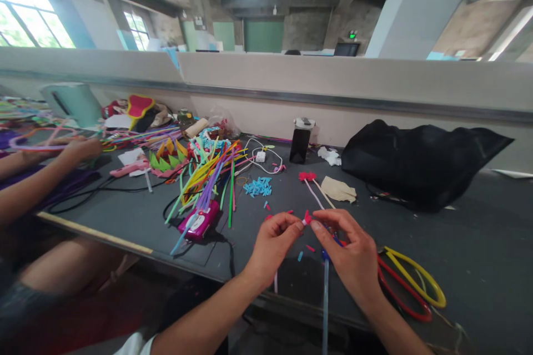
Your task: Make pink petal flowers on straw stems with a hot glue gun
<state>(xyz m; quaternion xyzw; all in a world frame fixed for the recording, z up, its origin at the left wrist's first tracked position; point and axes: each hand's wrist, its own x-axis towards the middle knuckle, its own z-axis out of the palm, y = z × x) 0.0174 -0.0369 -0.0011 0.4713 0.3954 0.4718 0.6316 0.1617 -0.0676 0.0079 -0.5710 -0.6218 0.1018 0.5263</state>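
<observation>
Over the table's front edge, my left hand (272,244) pinches a small pinkish-red petal piece (307,217) with a whitish base, between thumb and fingertips. From the other side, the thumb and index finger of my right hand (353,247) close on its red end. Partly hidden by the right hand is a blue tool, with a long translucent rod (326,299) reaching down past the table edge. Beyond my hands lie two stems topped with red flower heads (308,177). Scattered around are small red bits (310,248) and a light-blue bit (300,256).
Pliers (410,285) with red and yellow handles lie right. Leftward are a blue pile of bits (257,186), a pipe cleaner bundle (208,177) and a magenta box (202,221). A dark bottle (300,141) and black bag (416,161) stand behind. A co-worker's arms (54,166) work far left.
</observation>
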